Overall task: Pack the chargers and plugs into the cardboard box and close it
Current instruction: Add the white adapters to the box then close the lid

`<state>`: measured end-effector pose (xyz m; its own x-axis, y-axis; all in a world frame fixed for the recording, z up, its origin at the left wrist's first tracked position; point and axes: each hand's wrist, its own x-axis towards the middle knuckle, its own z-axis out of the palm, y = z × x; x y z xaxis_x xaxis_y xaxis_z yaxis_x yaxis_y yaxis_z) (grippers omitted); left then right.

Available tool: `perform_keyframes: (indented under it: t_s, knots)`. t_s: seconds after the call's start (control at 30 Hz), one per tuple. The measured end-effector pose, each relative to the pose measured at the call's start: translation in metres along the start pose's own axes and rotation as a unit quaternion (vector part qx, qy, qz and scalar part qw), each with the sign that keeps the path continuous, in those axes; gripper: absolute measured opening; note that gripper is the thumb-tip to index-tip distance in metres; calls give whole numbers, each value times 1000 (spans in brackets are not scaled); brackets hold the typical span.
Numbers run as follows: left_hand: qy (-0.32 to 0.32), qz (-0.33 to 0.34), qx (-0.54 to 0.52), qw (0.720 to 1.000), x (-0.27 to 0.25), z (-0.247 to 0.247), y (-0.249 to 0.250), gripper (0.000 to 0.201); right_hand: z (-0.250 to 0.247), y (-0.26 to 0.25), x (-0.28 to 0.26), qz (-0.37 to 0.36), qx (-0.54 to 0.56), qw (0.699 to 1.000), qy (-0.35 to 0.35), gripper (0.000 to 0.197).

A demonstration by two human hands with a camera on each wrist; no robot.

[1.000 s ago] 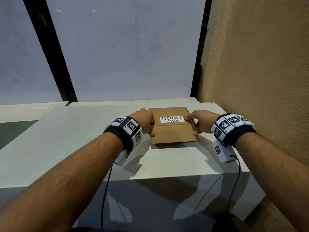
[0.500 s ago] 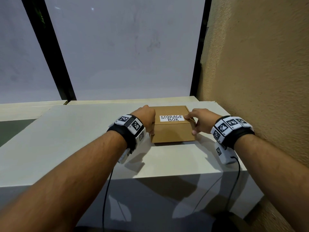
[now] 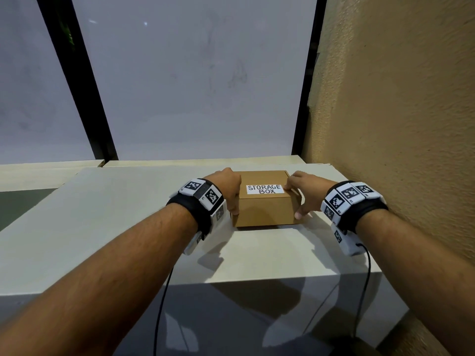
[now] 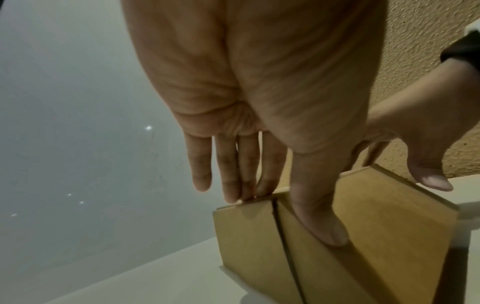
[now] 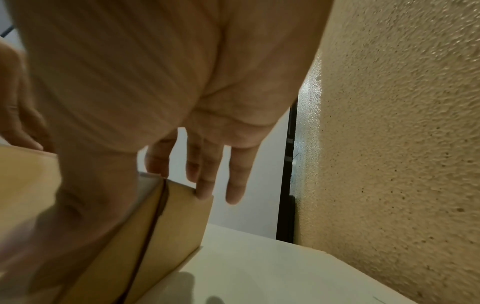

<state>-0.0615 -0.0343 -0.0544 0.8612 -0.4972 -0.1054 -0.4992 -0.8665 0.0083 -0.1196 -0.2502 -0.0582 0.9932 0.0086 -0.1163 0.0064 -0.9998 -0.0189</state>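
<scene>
The cardboard box (image 3: 264, 211) stands closed on the white table (image 3: 257, 255), and a white label (image 3: 265, 189) on its lid reads STORAGE BOX. My left hand (image 3: 230, 194) lies against the box's left side. In the left wrist view the box (image 4: 389, 226) has straight fingers (image 4: 228, 185) touching its top edge and the thumb pressed flat on its face. My right hand (image 3: 303, 194) mirrors this on the right side. There, straight fingers (image 5: 205, 185) touch the upper edge of the box (image 5: 176, 222). No chargers or plugs show.
A rough tan wall (image 3: 398, 124) rises close along the right of the table, just beyond my right wrist. Grey window panes (image 3: 192, 86) with black frames stand behind the box. The table's front edge (image 3: 231, 283) drops off below my forearms.
Both hands stay at the box's sides. The left hand has slid slightly further along its side, and the box has barely shifted.
</scene>
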Motion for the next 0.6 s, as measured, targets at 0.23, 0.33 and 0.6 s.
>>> perform_keyframes:
  t_s: [0.23,0.33,0.6]
  knots:
    - [-1,-5,5,1000,7,16,6,61,-2,-7,7,-7,-30,999,-14,92]
    - [3,-2,0,1000,7,22,2,63,-4,-5,8,-17,-51,998,-20,88]
    - [5,4,22,1000,7,19,-3,66,-3,1,10,-7,-30,999,-11,97]
